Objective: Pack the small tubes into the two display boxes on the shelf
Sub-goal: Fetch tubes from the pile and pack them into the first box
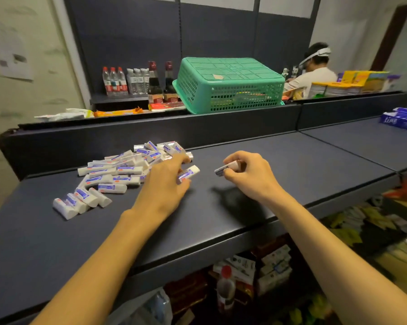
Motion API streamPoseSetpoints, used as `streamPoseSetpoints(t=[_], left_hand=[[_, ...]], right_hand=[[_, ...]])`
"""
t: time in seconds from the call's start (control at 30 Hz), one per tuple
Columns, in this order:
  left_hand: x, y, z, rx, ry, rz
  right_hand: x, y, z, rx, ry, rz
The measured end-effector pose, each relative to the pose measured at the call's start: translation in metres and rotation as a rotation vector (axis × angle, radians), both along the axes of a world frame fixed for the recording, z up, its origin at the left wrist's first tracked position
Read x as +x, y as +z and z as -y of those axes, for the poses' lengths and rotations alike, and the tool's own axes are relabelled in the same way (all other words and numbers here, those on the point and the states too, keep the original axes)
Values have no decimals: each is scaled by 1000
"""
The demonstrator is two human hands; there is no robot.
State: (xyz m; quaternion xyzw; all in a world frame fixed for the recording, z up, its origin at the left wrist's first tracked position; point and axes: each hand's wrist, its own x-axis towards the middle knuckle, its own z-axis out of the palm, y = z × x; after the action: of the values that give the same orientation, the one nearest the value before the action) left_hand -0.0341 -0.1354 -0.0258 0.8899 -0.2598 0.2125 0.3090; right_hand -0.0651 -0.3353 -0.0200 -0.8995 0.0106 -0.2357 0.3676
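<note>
a loose heap of small white tubes (125, 171) with blue print lies on the dark shelf (291, 160), left of centre. the left hand (165, 186) reaches over its right edge, fingers pinching one tube (189, 173), whose lower end they hide. the right hand (247, 175), well clear of the heap, grips another tube (226, 168); only its crimped end shows, perhaps half of it. behind, an upturned green basket (230, 83) stands beside bottles (136, 80), blurred.
</note>
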Motion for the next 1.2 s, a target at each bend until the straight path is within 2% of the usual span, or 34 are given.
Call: streamPoseSetpoints(t=[0.13,0.3,0.57,0.73,0.93,1.2], left_hand=[[0,-4,34,67,-38,27],[-6,-4,99,165,-44,78],[-27,0,250,48,-99,-2],[-30,0,337,120,-131,-34],[-13,7,425,245,-168,-26],[33,18,549,346,-128,110]], right_hand=[[-6,-3,36,165,1,-1],[-13,-8,95,250,43,-23],[-48,8,239,378,115,-53],[-61,9,323,523,150,-73],[-44,1,408,706,82,-65],[5,1,521,897,37,-68]])
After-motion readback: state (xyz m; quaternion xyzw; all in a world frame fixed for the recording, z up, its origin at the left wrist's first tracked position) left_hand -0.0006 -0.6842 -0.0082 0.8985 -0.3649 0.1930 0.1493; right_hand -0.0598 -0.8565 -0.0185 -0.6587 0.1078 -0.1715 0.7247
